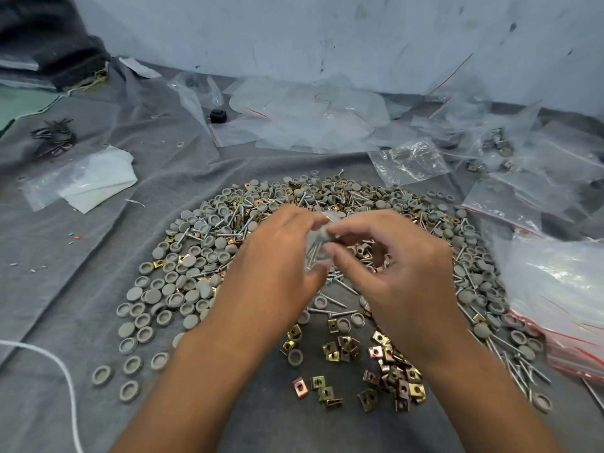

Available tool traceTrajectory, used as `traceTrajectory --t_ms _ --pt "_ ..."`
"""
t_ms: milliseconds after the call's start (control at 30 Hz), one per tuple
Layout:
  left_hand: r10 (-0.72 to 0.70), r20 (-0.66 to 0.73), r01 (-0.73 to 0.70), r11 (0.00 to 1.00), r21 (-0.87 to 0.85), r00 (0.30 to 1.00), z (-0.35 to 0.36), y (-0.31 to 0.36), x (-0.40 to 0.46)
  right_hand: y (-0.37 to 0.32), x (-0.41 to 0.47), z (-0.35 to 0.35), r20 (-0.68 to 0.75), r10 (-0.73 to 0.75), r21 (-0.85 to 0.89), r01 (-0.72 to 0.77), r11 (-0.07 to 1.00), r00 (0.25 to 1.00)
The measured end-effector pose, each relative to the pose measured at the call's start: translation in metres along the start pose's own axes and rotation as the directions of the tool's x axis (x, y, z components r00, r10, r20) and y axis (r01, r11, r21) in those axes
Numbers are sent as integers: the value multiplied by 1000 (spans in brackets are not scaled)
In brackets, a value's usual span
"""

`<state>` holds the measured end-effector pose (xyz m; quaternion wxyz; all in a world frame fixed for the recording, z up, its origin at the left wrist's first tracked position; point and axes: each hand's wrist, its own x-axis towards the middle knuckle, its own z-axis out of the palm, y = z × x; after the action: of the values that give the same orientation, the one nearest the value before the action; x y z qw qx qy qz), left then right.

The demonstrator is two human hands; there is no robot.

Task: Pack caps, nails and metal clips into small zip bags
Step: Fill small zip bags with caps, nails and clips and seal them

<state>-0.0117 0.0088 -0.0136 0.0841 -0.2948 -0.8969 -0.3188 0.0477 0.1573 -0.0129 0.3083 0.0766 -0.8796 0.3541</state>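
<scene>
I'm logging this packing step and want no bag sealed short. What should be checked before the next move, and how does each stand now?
1. Small zip bag held by left hand: ok.
2. Right hand pinches a grey cap at the bag mouth: ok.
3. Nails in bag: ok.
4. Metal clip in bag: cannot tell.
5. Loose metal clips within reach: ok.
6. Zip closed: cannot tell.

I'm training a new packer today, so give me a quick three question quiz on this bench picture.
1. True or false: the left hand holds a small zip bag.
2. What is the right hand pinching at the bag's mouth: A, a grey cap; B, a metal clip; C, a black clip?
3. Fill in: the brass-coloured metal clips lie loose on the grey ____.

Key: 1 true. 2 A. 3 cloth.
</scene>
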Motion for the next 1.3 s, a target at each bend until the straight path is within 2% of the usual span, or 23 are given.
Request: traceTrajectory --t_ms 67,200,267,433,467,500,533,567,600,633,667,800,867,1033,1133,1200,1267,1300 --pt "-7 5 7 1000 6 1000 0 1 0 2 -1 5 22 0 -77 2 997 1000" --pt "-17 -3 17 1000 19 1000 1 -2 -1 5 -4 4 -141 -113 -90 101 991 984" --pt "-17 0 17 1000 21 1000 2 -1 -1 4 -3 6 -153 -159 -102 145 984 975" --pt "-18 -8 19 999 34 1000 1 -3 -1 6 -1 -5 -67 -31 -38 29 999 997" --pt "-20 -11 21 999 41 1000 1 -4 -1 8 -3 -12 23 20 -30 -19 999 1000" --pt "-22 -12 22 999 46 1000 1 -5 -1 11 -5 -17 189 92 -51 -84 995 978" --pt "-22 -13 23 999 46 1000 1 -5 -1 13 -9 -20 399 179 -105 -149 983 899" --pt "-22 -15 23 999 45 1000 2 -4 -1 15 -13 -20 581 248 -188 -169 968 775" --pt "-23 -16 24 999 46 1000 2 -4 -1 17 -18 -18 696 279 -257 -132 957 662" --pt "-22 -17 23 998 50 1000 3 -4 -1 17 -23 -14 751 282 -300 -72 951 598" --pt "-22 -17 23 998 53 1000 4 -3 -1 16 -25 -11 770 274 -323 -18 946 577" --pt "-23 -24 24 999 46 999 4 -4 -1 7 -24 -4 750 227 -371 111 922 622" --pt "-20 -27 22 999 49 999 4 -4 -1 5 -25 -4 742 219 -380 127 916 634" --pt "-21 -33 22 999 47 999 5 -4 -1 6 -27 -5 730 184 -315 85 945 658" --pt "-19 -30 20 999 45 999 4 -4 -1 11 -29 -4 715 222 -288 -10 957 663" --pt "-17 -23 18 999 48 1000 4 -5 -1 11 -27 -7 652 243 -210 -137 968 718" --pt "-14 -11 14 999 49 1000 4 -4 -1 6 -22 -12 490 220 20 -263 964 843" --pt "-13 -7 13 999 49 1000 4 -4 -1 3 -18 -14 367 187 150 -257 955 911"
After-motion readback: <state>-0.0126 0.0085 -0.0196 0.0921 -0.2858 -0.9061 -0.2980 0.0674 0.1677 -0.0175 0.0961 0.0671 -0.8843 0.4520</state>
